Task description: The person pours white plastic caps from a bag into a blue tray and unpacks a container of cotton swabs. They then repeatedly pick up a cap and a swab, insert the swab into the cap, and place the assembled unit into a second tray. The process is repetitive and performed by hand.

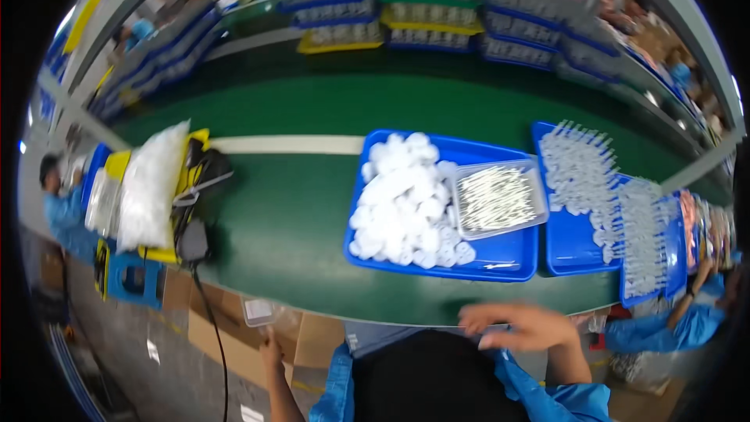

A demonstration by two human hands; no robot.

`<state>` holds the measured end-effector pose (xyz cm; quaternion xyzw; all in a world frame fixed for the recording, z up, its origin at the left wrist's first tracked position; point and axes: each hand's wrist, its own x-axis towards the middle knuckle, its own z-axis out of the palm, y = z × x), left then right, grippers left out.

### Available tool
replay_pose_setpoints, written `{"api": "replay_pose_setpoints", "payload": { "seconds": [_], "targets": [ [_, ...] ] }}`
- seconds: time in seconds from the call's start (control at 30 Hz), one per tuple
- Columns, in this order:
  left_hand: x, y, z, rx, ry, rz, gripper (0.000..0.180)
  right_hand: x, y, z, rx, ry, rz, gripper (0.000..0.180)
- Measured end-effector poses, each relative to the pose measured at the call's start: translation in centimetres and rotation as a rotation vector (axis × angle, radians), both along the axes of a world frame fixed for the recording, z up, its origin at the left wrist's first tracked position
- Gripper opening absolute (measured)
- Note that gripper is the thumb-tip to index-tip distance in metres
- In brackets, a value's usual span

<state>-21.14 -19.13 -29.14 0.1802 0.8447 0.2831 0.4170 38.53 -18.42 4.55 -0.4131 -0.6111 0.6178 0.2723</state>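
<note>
Fingers of the right hand [525,327] were spread flat and blurred, at the near edge of the table [289,234]; whether anything thin was held beneath them could not be told. Just beyond these fingers lay the blue tray [512,259] with white round pieces [406,199] and a clear box of white sticks [497,198]. The left hand [271,353] was lowered below the table edge, fingers loosely curled, nearest a small clear box [258,311]; no grasp could be confirmed. Judgement: motion is best slowed before reaching for a single piece.
</note>
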Motion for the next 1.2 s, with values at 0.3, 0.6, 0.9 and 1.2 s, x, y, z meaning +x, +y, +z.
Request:
{"api": "replay_pose_setpoints", "payload": {
  "seconds": [0.3,0.6,0.9,1.2],
  "targets": [
    [24.0,10.2,27.0,0.082,-0.715,-1.520,0.033,10.1,7.8,-0.5,0.599,-0.896,-0.927,0.027],
    [39.0,17.2,32.2,0.649,-0.374,-1.175,0.028,9.2,7.9,-2.8,0.294,-0.450,-0.911,0.022],
    [46.0,24.9,30.2,0.767,-0.280,-1.258,0.022,7.6,7.9,1.7,0.806,-1.005,-0.812,0.035],
    [44.8,25.1,29.8,0.673,-0.493,-1.215,0.024,1.0,16.4,2.0,0.640,-1.304,0.140,0.051]
  ]
}}
